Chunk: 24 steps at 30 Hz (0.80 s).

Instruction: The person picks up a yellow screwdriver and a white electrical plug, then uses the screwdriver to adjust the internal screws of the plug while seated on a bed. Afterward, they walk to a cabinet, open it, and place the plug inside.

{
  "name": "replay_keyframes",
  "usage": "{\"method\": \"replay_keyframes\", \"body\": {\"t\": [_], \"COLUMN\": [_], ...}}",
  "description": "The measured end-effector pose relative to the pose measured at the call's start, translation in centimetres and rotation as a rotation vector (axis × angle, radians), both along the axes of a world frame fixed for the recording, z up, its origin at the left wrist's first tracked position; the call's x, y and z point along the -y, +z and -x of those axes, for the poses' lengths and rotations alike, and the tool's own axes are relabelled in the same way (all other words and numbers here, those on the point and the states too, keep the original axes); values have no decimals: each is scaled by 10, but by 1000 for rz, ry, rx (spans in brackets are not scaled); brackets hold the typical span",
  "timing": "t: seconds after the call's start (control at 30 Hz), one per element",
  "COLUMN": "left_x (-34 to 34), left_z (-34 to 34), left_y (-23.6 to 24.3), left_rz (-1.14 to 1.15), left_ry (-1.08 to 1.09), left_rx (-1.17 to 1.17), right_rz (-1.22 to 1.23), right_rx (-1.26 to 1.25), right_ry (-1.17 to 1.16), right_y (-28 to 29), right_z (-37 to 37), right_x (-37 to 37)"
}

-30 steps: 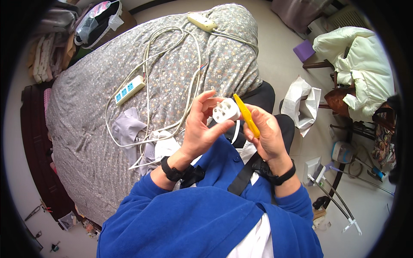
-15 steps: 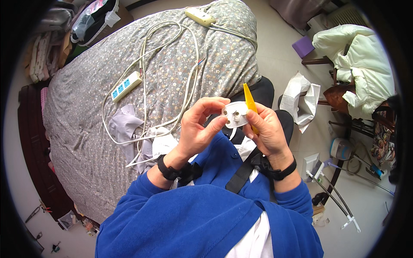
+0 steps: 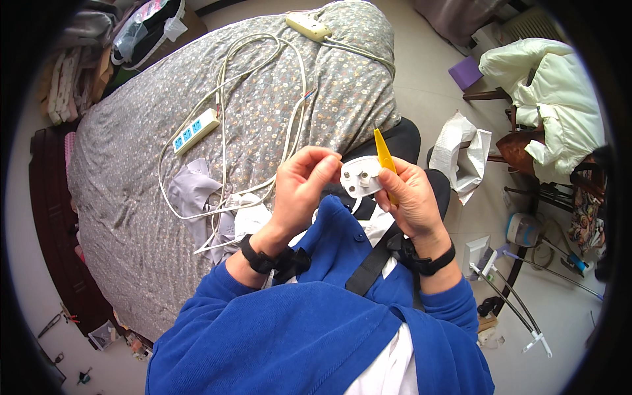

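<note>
My right hand (image 3: 413, 197) is closed around a white plug (image 3: 356, 186), a small rounded plastic piece with dark round screw holes in its face. A slim yellow tool (image 3: 384, 150) with a tapered end is gripped in the same hand and points up past the plug; its kind is not clear. Below the plug a short length of white cord shows. My left hand (image 3: 304, 191) is just left of the plug, thumb and forefinger pressed together in a pinch by its upper left edge. Whatever lies between those fingertips is too small to make out.
A flowered bedspread (image 3: 131, 217) carries a power strip (image 3: 196, 132) with blue sockets, its looped white cable (image 3: 299, 72), a second strip (image 3: 308, 27) and a grey cloth (image 3: 192, 186). On the right are a white paper bag (image 3: 459, 155) and a chair draped with a pale padded jacket (image 3: 563, 118).
The left thumb and fingers have come off the plug's left side and moved slightly up and left, now pinched together. The right hand keeps holding the plug and the yellow tool.
</note>
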State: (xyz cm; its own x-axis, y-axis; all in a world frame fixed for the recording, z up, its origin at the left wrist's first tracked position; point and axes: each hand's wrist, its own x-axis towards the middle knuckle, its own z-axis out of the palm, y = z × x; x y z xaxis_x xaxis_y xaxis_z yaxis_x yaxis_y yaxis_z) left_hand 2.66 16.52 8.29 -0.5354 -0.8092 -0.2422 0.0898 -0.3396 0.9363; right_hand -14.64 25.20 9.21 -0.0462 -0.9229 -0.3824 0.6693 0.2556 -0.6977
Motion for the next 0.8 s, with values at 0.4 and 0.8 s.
{"method": "replay_keyframes", "body": {"t": [0.4, 0.8], "left_x": [-13, -3], "left_z": [26, 20], "left_y": [-9, -8], "left_rz": [-961, -872], "left_ry": [-136, -81], "left_rx": [-612, -649], "right_rz": [63, 278], "right_rx": [-838, -1210], "right_ry": [-149, 37], "right_y": [7, 71], "right_z": [1, 10], "right_x": [15, -26]}}
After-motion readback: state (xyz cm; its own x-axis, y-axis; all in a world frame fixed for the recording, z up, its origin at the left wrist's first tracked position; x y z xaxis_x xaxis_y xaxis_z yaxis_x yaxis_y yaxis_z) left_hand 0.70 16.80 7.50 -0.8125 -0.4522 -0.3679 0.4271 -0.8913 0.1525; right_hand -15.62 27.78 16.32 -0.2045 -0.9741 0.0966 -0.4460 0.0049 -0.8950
